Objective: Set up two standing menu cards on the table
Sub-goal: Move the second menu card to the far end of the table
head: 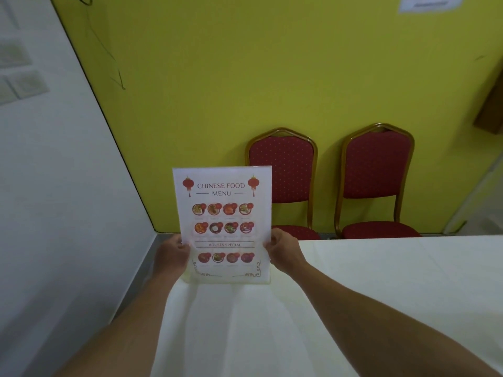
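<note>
A menu card in a clear stand, headed "Chinese Food Menu", stands upright at the far left corner of the table with a white cloth. Its base rests on or just above the cloth; I cannot tell which. My left hand grips the card's left edge and my right hand grips its right edge, both at about two thirds of the way down. Only this one menu card is in view.
Two red padded chairs with gold frames stand against the yellow wall beyond the table's far edge. A white wall runs close along the table's left side. The cloth stretches off to the right.
</note>
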Available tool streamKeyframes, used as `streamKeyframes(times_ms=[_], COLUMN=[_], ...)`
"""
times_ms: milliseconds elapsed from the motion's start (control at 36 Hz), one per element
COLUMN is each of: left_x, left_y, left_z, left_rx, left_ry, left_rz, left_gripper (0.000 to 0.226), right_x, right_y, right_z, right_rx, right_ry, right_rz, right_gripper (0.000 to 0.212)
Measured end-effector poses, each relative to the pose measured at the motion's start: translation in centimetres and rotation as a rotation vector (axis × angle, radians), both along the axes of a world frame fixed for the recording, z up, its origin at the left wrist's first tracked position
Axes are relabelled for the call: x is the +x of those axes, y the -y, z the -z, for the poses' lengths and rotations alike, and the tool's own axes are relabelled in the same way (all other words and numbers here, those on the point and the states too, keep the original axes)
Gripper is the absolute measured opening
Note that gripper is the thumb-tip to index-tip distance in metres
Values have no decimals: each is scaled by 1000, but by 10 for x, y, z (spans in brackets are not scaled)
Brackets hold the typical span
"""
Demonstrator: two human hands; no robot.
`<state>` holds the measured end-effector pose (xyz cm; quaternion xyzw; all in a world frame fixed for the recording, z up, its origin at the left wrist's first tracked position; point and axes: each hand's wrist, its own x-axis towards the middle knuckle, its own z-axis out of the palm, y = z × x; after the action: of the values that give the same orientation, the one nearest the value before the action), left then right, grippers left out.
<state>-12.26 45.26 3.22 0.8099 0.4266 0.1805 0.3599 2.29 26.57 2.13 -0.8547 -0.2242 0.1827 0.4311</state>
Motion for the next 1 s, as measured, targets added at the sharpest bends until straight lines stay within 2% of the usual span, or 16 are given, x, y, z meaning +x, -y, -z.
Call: streamKeyframes(times_ms=[306,500,583,639,722,833,1000], left_x=[-2,-6,-10,-14,-16,-12,6], left_y=[5,27,40,47,59,87,155], left_z=[-3,-11,-12,-9,-5,-4,-16], left_rx=[-32,-46,-30,-5,73,177,287], left_ry=[23,32,-17,-66,-147,-191,-185], left_rz=[-10,-93,-136,-139,-105,-57,29], left_gripper=[18,34,30,20,20,30,33], right_x=[-6,-13,-14,-13,-12,-12,-13], right_y=[3,17,34,50,77,123,201], right_z=[-6,-8,-11,-11,-12,-16,-25], right_rx=[19,22,-15,-12,-19,-4,3], right_ry=[-10,3,26,18,11,8,13], right_rz=[-3,10,23,41,60,90,138], right_gripper=[20,38,48,51,49,43,44])
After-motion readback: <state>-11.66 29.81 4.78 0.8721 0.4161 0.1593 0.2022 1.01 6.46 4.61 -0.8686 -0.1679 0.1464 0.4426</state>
